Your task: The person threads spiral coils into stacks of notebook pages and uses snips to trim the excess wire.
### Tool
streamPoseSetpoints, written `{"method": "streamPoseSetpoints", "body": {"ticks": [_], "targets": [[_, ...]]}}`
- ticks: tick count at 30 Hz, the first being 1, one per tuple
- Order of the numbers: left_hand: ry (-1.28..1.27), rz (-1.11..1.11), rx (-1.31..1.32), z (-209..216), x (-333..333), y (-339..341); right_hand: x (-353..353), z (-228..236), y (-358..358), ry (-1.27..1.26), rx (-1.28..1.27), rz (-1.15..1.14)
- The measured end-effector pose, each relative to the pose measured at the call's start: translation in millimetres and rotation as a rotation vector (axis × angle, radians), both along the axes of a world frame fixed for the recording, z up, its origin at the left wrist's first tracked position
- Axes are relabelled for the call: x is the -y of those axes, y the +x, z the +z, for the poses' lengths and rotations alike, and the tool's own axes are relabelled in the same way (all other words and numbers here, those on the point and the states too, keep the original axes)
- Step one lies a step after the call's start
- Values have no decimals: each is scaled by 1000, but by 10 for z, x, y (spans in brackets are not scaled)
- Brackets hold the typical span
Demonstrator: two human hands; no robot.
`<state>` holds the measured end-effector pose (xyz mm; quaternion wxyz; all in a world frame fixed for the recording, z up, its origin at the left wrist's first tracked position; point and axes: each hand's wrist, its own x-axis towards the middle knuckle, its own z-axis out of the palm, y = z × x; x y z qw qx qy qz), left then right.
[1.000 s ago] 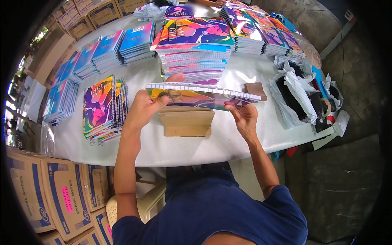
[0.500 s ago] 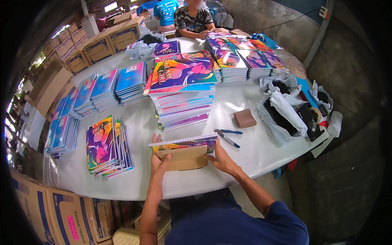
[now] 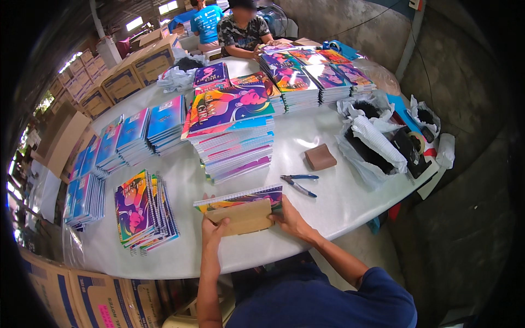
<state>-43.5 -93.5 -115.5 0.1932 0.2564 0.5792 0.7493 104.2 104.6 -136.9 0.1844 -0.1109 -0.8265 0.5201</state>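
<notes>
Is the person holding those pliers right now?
No, the pliers lie on the table, while the left hand and right hand hold a notebook and cardboard.

**Gloss against matt**

Between the fingers point(image 3: 222, 222), matt brown cardboard point(image 3: 241, 218) fronts a notebook point(image 3: 240, 200) with a glossy cover and white paper pages. Ahead of them, the notebook stack point(image 3: 235, 112) has shiny covers. To their right, the pliers point(image 3: 291, 179) show bare metal and smooth blue plastic-looking handles. Beneath, the tabletop point(image 3: 350, 199) is smooth with a sheen.

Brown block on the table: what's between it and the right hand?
Blue-handled pliers, handles spread, lie on the white table between the brown block and the right hand, as the head view shows.
</notes>
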Motion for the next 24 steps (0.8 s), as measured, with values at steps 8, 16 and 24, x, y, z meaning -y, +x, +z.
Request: {"method": "streamPoseSetpoints", "body": {"ticks": [8, 16, 24], "targets": [[-15, 31, -96, -454, 182, -203, -856, 458, 69, 346, -307, -189], [-38, 57, -142, -458, 151, -220, -2438, 183, 364, 830, 94, -767], [-89, 81, -157, -567, 232, -282, -2291, -277, 354, 1062, 98, -729]]}}
